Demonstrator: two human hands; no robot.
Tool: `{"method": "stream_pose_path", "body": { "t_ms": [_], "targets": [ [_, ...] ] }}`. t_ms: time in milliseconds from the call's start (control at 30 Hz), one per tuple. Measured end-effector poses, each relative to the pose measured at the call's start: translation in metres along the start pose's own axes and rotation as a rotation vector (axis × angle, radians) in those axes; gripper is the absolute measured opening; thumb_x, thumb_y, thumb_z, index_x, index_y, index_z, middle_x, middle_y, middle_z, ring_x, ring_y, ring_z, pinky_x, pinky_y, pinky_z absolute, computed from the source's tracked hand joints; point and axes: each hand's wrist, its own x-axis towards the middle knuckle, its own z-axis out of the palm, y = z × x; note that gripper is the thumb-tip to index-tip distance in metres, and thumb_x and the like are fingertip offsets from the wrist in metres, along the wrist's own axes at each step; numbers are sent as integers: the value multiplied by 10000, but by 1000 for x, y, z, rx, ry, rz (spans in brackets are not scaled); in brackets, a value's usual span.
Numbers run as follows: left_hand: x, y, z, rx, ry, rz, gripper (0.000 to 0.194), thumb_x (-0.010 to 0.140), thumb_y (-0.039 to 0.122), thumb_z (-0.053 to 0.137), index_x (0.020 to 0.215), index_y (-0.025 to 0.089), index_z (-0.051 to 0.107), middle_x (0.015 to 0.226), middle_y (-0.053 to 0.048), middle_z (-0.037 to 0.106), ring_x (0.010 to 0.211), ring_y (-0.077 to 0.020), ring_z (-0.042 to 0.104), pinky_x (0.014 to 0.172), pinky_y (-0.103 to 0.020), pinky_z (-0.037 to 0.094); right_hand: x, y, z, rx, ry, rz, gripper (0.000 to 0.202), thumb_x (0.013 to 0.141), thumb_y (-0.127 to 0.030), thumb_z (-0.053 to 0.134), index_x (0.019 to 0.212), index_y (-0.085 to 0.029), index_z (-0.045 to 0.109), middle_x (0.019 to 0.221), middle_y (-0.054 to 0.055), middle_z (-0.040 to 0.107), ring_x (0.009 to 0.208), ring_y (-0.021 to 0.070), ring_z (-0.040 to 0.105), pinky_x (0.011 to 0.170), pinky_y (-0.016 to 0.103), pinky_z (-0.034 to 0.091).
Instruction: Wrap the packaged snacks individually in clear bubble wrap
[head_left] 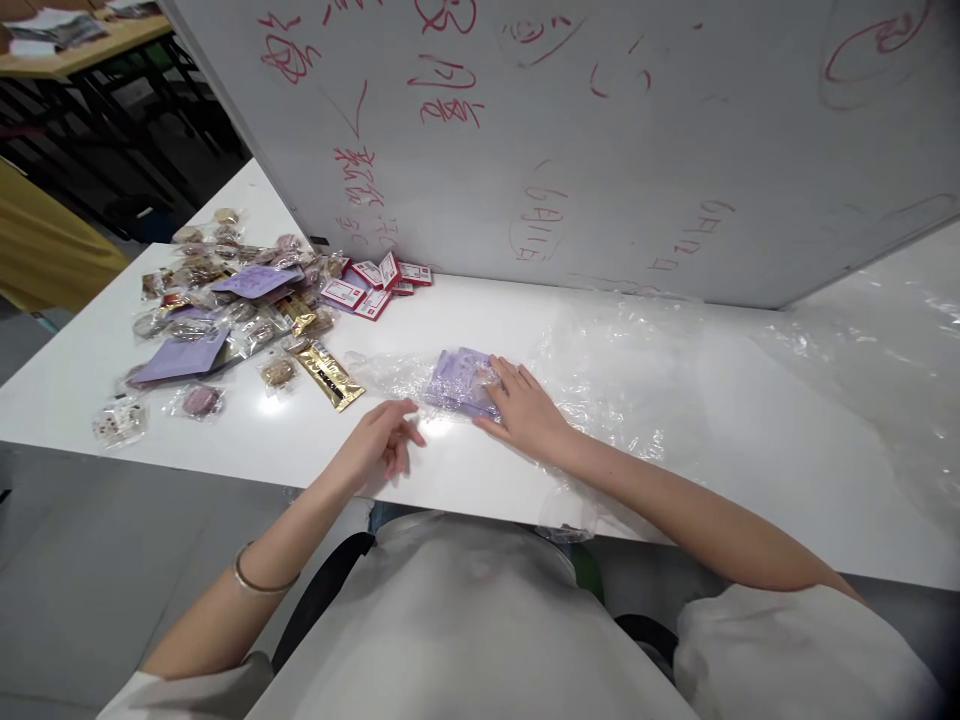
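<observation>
A small stack of purple packets (459, 380) lies on the white table, with clear plastic wrap over and around it. My right hand (525, 412) rests flat on the right part of the packets, fingers stretched out. Just left of and nearer than the packets, my left hand (386, 440) hovers by the table with its fingers loosely bent and apart, holding nothing. A long sheet of bubble wrap (622, 370) spreads to the right from under my right hand and forearm. Close by on the left lies a gold foil sachet (330, 374).
A heap of wrapped snacks (202, 300) and purple pouches (184, 355) covers the table's left side. Red-and-white small boxes (375, 285) sit against the whiteboard (525, 150), which stands along the back. More clear wrap (885, 370) lies far right. A wooden table (90, 50) stands behind.
</observation>
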Motion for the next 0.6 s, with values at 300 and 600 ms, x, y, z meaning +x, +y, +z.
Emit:
{"method": "stream_pose_path", "body": {
  "t_ms": [300, 600],
  "targets": [
    [53, 7, 45, 773, 187, 939, 358, 956, 210, 394, 1270, 142, 550, 1287, -173, 577, 1220, -296, 528, 1035, -495, 427, -7, 2, 0, 16, 19, -95, 587, 883, -311, 559, 1412, -64, 497, 1520, 216, 421, 1477, 349, 275, 1205, 551, 238],
    [64, 17, 48, 1215, 0, 1009, 640, 859, 200, 510, 1483, 157, 376, 1395, -174, 540, 1232, -326, 514, 984, -460, 418, -9, 12, -11, 346, 65, -24, 974, 821, -363, 648, 1591, -152, 89, 1629, 183, 199, 1506, 313, 198, 1181, 536, 287]
  ]
}}
